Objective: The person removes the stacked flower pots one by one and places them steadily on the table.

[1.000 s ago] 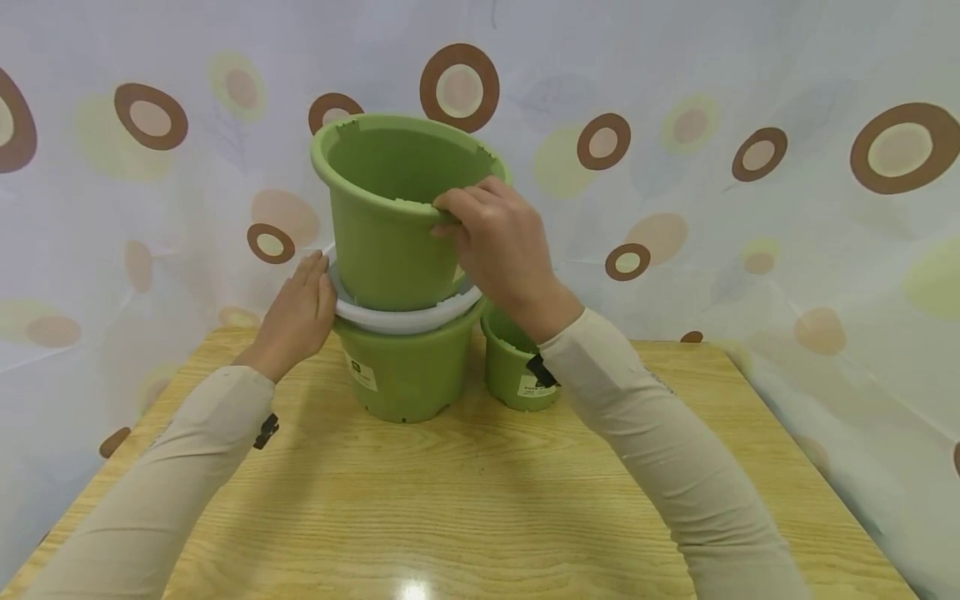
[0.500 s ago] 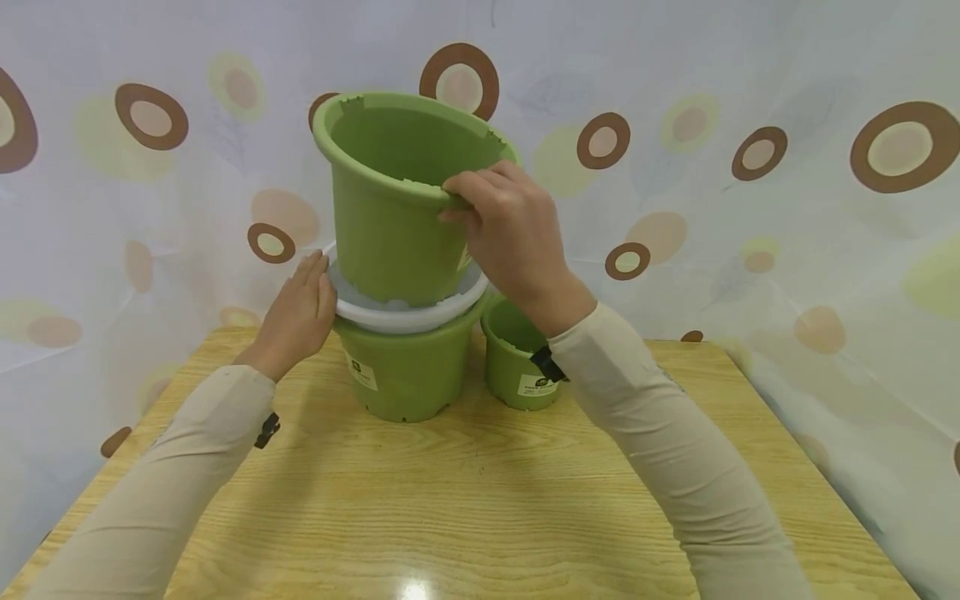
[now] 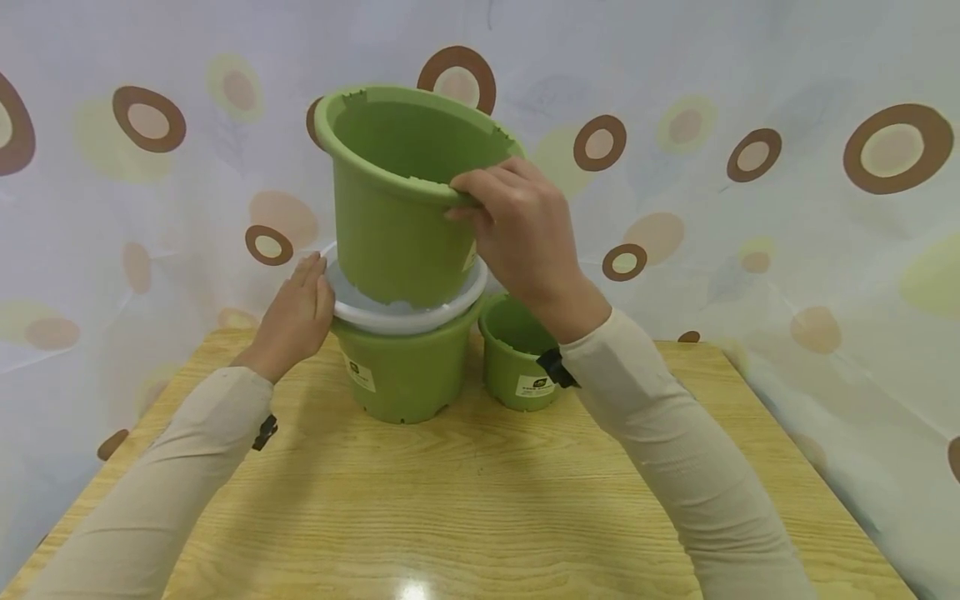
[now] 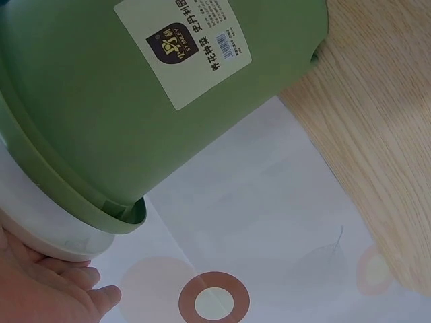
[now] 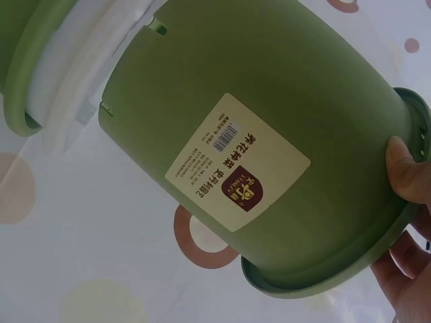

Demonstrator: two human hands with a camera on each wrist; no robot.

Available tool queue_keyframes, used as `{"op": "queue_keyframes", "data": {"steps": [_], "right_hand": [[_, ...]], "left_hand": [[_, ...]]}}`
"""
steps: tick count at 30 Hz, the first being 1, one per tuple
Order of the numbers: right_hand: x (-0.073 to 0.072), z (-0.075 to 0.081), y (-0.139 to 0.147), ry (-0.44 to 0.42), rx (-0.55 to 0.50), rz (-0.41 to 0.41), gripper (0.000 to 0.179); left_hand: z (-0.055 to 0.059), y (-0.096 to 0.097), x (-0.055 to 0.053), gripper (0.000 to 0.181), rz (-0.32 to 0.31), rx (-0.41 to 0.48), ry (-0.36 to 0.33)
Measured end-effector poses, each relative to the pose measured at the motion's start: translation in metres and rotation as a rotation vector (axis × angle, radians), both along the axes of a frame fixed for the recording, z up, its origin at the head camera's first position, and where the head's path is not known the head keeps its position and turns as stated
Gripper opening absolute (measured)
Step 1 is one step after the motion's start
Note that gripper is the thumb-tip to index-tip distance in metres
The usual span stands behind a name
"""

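In the head view my right hand (image 3: 528, 237) pinches the near right rim of a green plastic flowerpot (image 3: 397, 237), which is raised and tilted. The pot's base overlaps the opening of a white pot or basin (image 3: 405, 321); whether they touch I cannot tell. That white piece sits in the top of a larger green flowerpot (image 3: 405, 379) standing on the table. Straight fingers of my left hand (image 3: 294, 310) rest against the white rim's left side. The right wrist view shows thumb and fingers on the raised pot's rim (image 5: 323, 272) and a label (image 5: 239, 161) on its wall.
A smaller green flowerpot (image 3: 510, 371) with a label stands just right of the stack, partly behind my right wrist. Beneath is a wood-grain table (image 3: 465, 517). A patterned sheet (image 3: 675, 67) covers the wall behind and beside it.
My right hand has moved up and slightly right, lifting the green flowerpot higher above the white rim. The left hand stays at the rim; the lower pots have not moved.
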State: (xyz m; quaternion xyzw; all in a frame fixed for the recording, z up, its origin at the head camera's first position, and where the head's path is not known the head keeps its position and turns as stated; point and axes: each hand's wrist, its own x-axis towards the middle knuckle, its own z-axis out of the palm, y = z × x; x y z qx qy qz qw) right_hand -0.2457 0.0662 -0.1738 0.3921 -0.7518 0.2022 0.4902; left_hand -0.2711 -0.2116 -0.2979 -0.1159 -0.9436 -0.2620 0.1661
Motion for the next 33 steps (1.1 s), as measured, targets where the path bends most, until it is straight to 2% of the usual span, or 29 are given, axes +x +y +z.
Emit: {"op": "queue_keyframes", "data": {"steps": [17,23,33], "right_hand": [[0.016,-0.002,0.014,0.115,0.006,0.043,0.016],[0.027,-0.002,0.017,0.161,0.026,0.050,0.016],[0.053,-0.002,0.024,0.180,0.009,0.098,0.015]], "left_hand": [[0.002,0.000,0.004,0.061,-0.003,0.011,-0.004],[0.000,0.000,0.002,0.061,-0.007,0.004,0.017],[-0.001,-0.001,-0.001,0.063,-0.019,0.011,0.008]]}}
